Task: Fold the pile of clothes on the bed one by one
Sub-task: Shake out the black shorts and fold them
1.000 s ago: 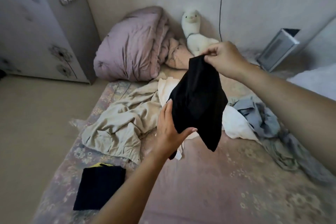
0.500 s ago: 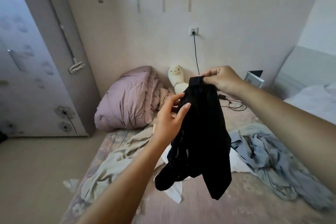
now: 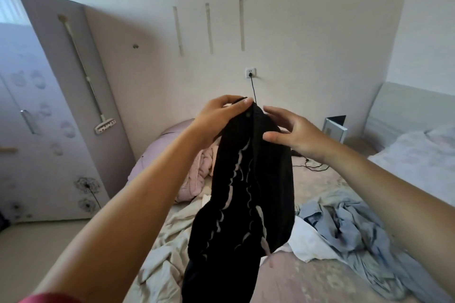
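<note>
Above the middle of the pink floral bed (image 3: pixel 307 278), the left hand (image 3: pixel 216 118) pinches the top edge of a limp black fabric garment (image 3: pixel 248 184) (light, floppy, I judge); the right hand (image 3: pixel 293 133) touches it with fingers spread, so both top corners look best to hold.
</note>
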Motion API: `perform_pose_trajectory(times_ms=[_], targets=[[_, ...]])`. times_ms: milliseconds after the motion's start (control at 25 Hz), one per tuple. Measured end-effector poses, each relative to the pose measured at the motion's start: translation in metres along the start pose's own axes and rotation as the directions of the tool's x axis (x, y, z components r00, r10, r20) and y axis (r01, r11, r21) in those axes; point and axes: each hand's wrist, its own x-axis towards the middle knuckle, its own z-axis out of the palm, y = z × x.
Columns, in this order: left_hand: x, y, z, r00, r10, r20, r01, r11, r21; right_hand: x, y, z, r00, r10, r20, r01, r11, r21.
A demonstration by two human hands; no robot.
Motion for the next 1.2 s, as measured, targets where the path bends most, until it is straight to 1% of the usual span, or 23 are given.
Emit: perform_pose_trajectory(times_ms=[40,120,200,280,400,480,600,680,840,920,1040,1120,1200], targets=[[0.001,0.006,0.002,1.000,-0.006,0.009,0.006,1.000,0.019,0.002,-0.006,-0.001,0.999,-0.022,0.029,0.024,0.998,-0.055],[0.002,0.014,0.003,0.999,-0.024,0.028,0.023,0.999,0.050,0.012,-0.016,-0.001,0.996,-0.077,0.040,0.082,0.987,-0.138],[0.001,0.016,0.001,0.998,-0.047,0.037,0.044,0.996,0.075,0.022,-0.023,0.002,0.996,-0.085,0.019,0.087,0.990,-0.112],[-0.001,0.015,-0.004,0.998,-0.056,0.028,0.053,0.993,0.104,0.030,-0.028,0.007,0.996,-0.074,-0.039,0.071,0.995,-0.071],[-0.011,0.007,-0.022,0.998,-0.064,0.000,0.064,0.997,0.052,0.042,-0.037,0.009,0.991,-0.081,-0.106,0.070,0.993,-0.100],[-0.022,-0.012,-0.046,0.996,-0.072,0.060,0.073,0.997,-0.005,0.048,-0.046,0.005,0.989,-0.099,-0.113,0.090,0.993,-0.078],[-0.046,-0.062,-0.082,0.978,-0.098,0.184,0.094,0.995,0.033,0.055,-0.062,-0.007,0.988,-0.108,-0.110,0.104,0.994,-0.043],[-0.061,-0.096,-0.092,0.976,-0.133,0.173,0.124,0.990,0.062,0.059,-0.071,-0.014,0.984,-0.113,-0.135,0.109,0.993,-0.041],[-0.077,-0.144,-0.084,0.977,-0.105,0.183,0.106,0.994,0.006,0.060,-0.084,-0.031,0.970,-0.106,-0.221,0.114,0.993,0.024],[-0.078,-0.154,-0.073,0.986,-0.101,0.130,0.105,0.994,-0.026,0.059,-0.087,-0.040,0.962,-0.077,-0.261,0.101,0.992,0.079],[-0.072,-0.146,-0.058,0.996,-0.056,-0.067,0.048,0.992,-0.116,0.053,-0.083,-0.053,0.947,0.008,-0.320,0.030,0.993,0.112],[-0.066,-0.133,-0.054,0.981,-0.041,-0.188,0.010,0.987,-0.158,0.046,-0.076,-0.067,0.936,0.069,-0.346,-0.027,0.992,0.123],[-0.059,-0.115,-0.057,0.961,-0.003,-0.277,-0.042,0.986,-0.159,0.036,-0.068,-0.080,0.926,0.131,-0.355,-0.070,0.981,0.179]])
